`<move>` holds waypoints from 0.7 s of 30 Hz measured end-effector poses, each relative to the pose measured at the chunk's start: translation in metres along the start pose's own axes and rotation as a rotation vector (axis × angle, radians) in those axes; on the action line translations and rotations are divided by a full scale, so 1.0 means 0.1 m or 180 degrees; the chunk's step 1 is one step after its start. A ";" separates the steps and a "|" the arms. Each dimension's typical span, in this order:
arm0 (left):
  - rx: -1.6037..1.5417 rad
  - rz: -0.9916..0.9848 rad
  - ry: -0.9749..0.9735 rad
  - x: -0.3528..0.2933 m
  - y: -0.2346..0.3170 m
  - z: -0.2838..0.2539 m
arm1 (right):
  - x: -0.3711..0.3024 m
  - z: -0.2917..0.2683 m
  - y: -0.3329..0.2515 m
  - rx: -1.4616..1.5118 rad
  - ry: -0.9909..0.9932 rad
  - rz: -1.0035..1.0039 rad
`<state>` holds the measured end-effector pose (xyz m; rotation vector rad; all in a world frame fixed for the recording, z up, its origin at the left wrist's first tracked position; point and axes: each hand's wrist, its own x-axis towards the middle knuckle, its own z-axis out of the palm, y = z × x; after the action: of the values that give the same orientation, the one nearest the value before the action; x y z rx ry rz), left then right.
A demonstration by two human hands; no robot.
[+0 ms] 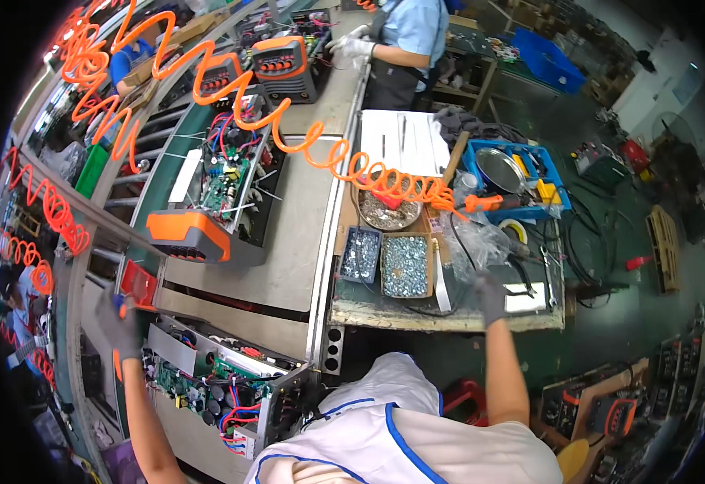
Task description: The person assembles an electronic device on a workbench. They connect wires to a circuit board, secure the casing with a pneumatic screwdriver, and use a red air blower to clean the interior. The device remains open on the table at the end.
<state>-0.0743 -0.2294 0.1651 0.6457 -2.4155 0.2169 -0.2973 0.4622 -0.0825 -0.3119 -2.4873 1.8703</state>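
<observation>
Unit (pixel 215 385) at 7 o'clock's sitting wired but coverless; left hand (pixel 120 327) (8), right hand (pixel 491 298) (4): can't tell finger spread or grip.

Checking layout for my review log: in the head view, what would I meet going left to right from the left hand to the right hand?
Left hand → opened unit with circuit boards → black socket strip → dark parts bin → brown parts box → white strip → right hand.
</observation>
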 end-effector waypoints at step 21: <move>-0.0920 0.1113 -0.2905 -0.53 5.21 3.22 | 2.48 -0.36 -0.89 -0.4269 -0.1062 -0.2016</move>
<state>-0.4673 0.1460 -0.1217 0.1797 -3.3331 -0.3706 -0.5493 0.5138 -0.0141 0.7628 -3.0539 -0.1163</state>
